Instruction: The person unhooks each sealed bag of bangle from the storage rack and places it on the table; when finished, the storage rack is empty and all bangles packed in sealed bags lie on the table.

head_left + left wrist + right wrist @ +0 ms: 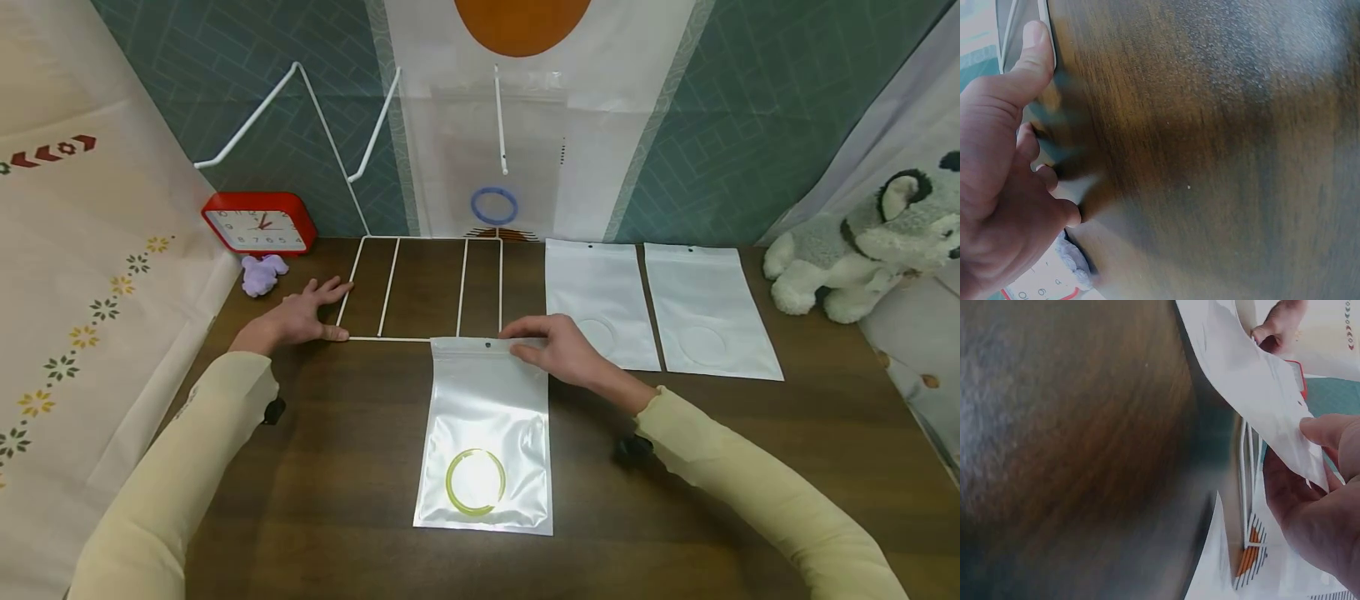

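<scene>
A silver pouch (487, 400) is held over the middle of the worktop (337, 467), its top edge raised toward the rack; a yellow-green ring (449, 481) is seen in its lower half. A clear-fronted bag (532, 158) containing a blue ring (474, 206) is hung from a hook of the white wire rack (462, 287), set by the far edge. Two further pouches, a nearer one (600, 287) and an outer one (708, 300), are laid toward the far-right corner; a round outline is noted in each, contents not identifiable. The pouch's top right corner is pinched between thumb and fingers by the right grip (558, 348), forearm angled in from the right edge. The left grip (296, 318) is spread, thumb and fingertips rested at the rack's left side.
</scene>
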The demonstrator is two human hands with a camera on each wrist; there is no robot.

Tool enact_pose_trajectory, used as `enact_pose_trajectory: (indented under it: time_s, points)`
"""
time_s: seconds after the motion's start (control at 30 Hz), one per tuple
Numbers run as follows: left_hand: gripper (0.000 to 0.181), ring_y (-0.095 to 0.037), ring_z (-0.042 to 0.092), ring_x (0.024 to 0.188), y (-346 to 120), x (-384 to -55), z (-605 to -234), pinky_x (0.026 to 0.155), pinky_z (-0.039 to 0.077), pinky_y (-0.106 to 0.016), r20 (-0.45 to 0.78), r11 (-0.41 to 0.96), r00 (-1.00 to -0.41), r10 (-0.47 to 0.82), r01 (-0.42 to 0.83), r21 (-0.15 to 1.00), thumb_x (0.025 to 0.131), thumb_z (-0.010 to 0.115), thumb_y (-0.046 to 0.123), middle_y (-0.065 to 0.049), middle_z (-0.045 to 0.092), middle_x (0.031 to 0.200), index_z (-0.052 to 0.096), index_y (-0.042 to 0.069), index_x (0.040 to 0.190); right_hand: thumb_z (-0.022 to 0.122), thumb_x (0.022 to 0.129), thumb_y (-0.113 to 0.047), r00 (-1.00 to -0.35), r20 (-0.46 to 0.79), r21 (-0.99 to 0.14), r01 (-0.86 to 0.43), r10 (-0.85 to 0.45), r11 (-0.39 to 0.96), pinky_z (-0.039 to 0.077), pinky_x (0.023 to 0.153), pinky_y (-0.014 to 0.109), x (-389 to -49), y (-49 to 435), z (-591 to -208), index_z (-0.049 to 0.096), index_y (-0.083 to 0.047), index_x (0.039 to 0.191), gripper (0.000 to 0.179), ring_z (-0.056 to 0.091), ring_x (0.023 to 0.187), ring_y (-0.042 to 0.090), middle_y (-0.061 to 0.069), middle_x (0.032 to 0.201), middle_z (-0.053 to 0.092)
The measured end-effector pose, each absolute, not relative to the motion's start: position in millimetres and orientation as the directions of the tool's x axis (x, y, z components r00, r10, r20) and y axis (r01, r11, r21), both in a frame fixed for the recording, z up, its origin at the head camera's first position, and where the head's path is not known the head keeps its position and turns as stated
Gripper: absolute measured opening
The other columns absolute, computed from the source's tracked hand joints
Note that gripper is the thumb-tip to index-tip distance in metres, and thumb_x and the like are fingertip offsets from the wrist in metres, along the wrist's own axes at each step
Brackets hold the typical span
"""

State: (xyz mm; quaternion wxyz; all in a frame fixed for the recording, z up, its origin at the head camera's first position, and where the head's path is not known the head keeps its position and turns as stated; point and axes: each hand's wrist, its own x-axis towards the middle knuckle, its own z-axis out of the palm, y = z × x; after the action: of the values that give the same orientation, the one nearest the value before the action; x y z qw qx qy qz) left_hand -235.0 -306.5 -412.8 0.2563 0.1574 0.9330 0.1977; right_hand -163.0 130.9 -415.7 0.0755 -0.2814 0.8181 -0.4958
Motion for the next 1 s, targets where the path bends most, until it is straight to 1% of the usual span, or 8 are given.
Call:
enact_pose_trajectory:
  time_s: [0.2,0.47,0.77,1.0]
  points:
    - [0.097,-0.053,-0.009,0.145,-307.9,-236.7,-414.2,0.107,-0.002,-0.076,-0.431,0.876,-0.815,0.388,0.182,0.446,0.088,0.074,0.043,-0.023,0.001,0.165,0.017,0.012,0.161,0.072,0.089,0.003,-0.793,0.207,-0.783,-0.486,-0.573,0.388,0.053,0.091,0.041,-166.9,131.4,-421.0,0.075,-0.004,0.112,0.024,0.068,0.106,0.025,0.007,0.11,0.074]
    - [0.098,-0.053,-0.009,0.145,-308.4,-236.9,-413.0,0.106,-0.001,-0.076,-0.435,0.876,-0.813,0.388,0.18,0.447,0.088,0.074,0.044,-0.023,0.0,0.164,0.016,0.012,0.161,0.07,0.09,0.003,-0.75,0.207,-0.717,-0.553,-0.629,0.424,0.054,0.089,0.039,-171.4,128.1,-424.5,0.074,-0.001,0.113,0.024,0.069,0.105,0.025,0.01,0.112,0.073]
    - [0.097,-0.054,-0.008,0.145,-307.6,-235.4,-412.4,0.106,-0.001,-0.077,-0.426,0.874,-0.815,0.392,0.184,0.451,0.088,0.074,0.043,-0.023,0.002,0.164,0.017,0.01,0.16,0.071,0.089,0.004,-0.74,0.19,-0.69,-0.568,-0.645,0.448,0.055,0.087,0.039,-171.4,125.5,-426.4,0.073,-0.001,0.113,0.025,0.069,0.102,0.026,0.011,0.11,0.073]
    - [0.097,-0.054,-0.008,0.145,-307.2,-235.4,-412.2,0.106,-0.001,-0.077,-0.424,0.872,-0.815,0.396,0.187,0.453,0.088,0.074,0.043,-0.023,0.001,0.164,0.018,0.01,0.16,0.072,0.088,0.003,-0.749,0.16,-0.637,-0.576,-0.643,0.513,0.056,0.081,0.036,-171.0,123.3,-427.2,0.074,-0.001,0.112,0.025,0.07,0.097,0.024,0.011,0.108,0.073]
